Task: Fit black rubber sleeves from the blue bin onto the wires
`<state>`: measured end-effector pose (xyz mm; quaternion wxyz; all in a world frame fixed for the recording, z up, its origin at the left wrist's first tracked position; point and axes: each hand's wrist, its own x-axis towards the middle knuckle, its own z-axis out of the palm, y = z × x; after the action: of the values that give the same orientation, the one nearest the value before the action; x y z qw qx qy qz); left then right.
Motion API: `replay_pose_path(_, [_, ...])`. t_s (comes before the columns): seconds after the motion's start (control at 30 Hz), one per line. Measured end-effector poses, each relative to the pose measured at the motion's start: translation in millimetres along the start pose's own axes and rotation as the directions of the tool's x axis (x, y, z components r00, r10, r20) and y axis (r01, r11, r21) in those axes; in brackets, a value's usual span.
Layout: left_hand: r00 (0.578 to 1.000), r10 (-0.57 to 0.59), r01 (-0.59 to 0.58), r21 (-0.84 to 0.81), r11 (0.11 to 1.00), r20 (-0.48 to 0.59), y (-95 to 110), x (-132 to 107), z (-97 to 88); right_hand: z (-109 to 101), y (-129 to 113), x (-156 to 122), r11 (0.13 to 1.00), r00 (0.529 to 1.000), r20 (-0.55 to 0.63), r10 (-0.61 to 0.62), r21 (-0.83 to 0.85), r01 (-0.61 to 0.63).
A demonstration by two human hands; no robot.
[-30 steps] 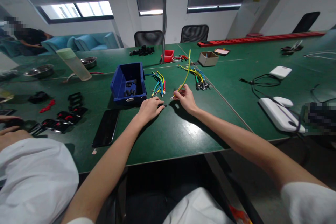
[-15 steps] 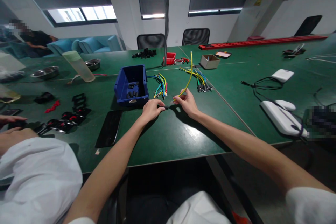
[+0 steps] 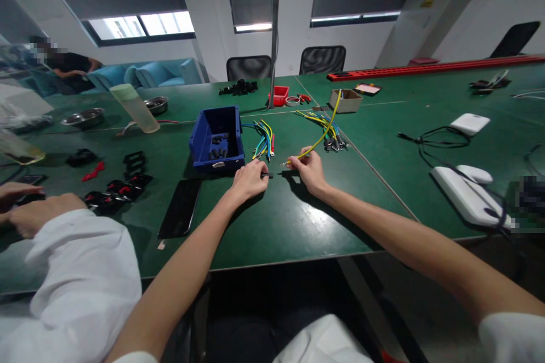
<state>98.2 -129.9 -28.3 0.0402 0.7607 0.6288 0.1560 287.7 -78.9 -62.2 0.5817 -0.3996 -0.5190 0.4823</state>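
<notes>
Between the thumb and fingers of my left hand [image 3: 250,180] is a small black sleeve [image 3: 267,174], its end sticking out to the right. My right hand [image 3: 312,170] pinches a yellow cable [image 3: 321,139] close to its metal terminal [image 3: 286,164]; the rest of the cable arcs up and away to the right. A short gap separates terminal and sleeve. Just beyond my left hand stands a blue bin [image 3: 217,142] with several black sleeves [image 3: 218,153] in it. Coloured cables [image 3: 266,139] lie right of the bin, and another bundle [image 3: 332,136] lies beyond my right hand.
A black phone [image 3: 180,209] lies left of my left forearm. At far left a co-worker's hand [image 3: 46,212] is near black parts [image 3: 114,193]. A bottle [image 3: 135,109], a metal pole [image 3: 275,39], a cardboard box [image 3: 346,101] and a white device [image 3: 468,195] stand around.
The yellow cable has swung over to the right, and its terminal has drawn slightly away from the black sleeve. The whole view has shifted a little.
</notes>
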Motion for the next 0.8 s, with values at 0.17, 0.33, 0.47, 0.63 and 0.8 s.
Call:
replay_pose_path(0.17, [0.999,0.052,-0.052,-0.054,0.997,-0.014,-1.9,2.4,3.5,0.1,-0.3,1.5,0.999,1.0,0.015,0.001,0.045,-0.001])
replay_pose_path(0.33, [0.998,0.051,-0.057,-0.163,0.985,-0.039,-9.0,7.8,9.7,0.2,0.2,2.6,0.999,1.0,0.009,0.004,0.053,-0.004])
replay_pose_path(0.47, [0.993,0.056,-0.072,-0.162,0.984,-0.1,-8.5,8.4,11.6,0.2,-2.2,2.1,0.998,1.0,0.001,-0.006,0.057,0.006])
replay_pose_path(0.63, [0.983,0.052,-0.078,-0.146,0.986,-0.176,-3.8,6.8,10.2,1.4,-6.2,0.6,0.998,1.0,0.006,0.001,0.07,-0.002])
replay_pose_path(0.8, [0.983,0.046,-0.076,-0.163,0.984,-0.18,-1.0,6.1,12.5,2.2,-8.9,-4.2,0.992,0.999,0.014,0.041,0.119,-0.043])
